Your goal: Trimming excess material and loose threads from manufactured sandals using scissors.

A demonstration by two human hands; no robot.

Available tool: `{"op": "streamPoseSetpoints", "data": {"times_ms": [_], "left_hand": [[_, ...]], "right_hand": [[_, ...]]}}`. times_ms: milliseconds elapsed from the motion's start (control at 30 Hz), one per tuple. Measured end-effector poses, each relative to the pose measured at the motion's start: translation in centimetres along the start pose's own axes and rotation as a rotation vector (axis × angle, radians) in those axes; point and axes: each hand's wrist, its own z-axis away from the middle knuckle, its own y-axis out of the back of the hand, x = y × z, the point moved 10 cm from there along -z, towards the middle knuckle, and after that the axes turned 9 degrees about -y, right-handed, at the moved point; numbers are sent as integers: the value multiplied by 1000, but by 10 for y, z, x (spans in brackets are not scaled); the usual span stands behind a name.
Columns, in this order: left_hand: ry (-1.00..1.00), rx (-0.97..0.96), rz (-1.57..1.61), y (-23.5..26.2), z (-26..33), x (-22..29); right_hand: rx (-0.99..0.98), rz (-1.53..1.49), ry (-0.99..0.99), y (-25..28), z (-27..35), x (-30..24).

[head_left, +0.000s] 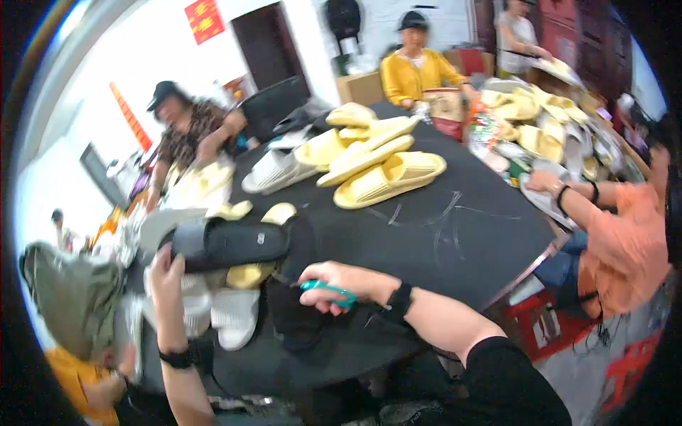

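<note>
At the left we see our left hand (167, 273) raised, fingers curled over the near end of a black slide sandal (227, 243), gripping it above the black table (426, 234). The sandal's long axis runs roughly level, stretching rightward from those fingers toward the middle. Below it lie white sandals (231, 312). Further right, our right hand (337, 284) is closed through the handles of teal scissors (328, 291), just below and right of the sandal's free end, apart from it. The left hand is the nearer one.
</note>
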Motion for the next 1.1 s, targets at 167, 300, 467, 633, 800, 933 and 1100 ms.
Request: {"op": "streamPoseSetpoints", "data": {"times_ms": [167, 300, 467, 633, 800, 933, 1100], "left_hand": [[-17, 71, 39, 34, -46, 1], [0, -12, -59, 50, -57, -3], [161, -245, -14, 15, -57, 3], [188, -412, 21, -35, -57, 17], [190, -542, -28, -90, -58, 19], [201, -593, -9, -112, -57, 12], [221, -652, -64, -128, -54, -1]], "right_hand": [[-2, 17, 20, 3, 1, -5], [-71, 33, 43, -10, 6, -16], [-190, 32, 74, -24, 16, -21], [-424, 153, -12, -53, 30, -15], [-499, 198, -58, -60, 32, -6], [-533, 219, -20, -66, 35, -7], [-430, 227, 12, -47, 24, -8]]}}
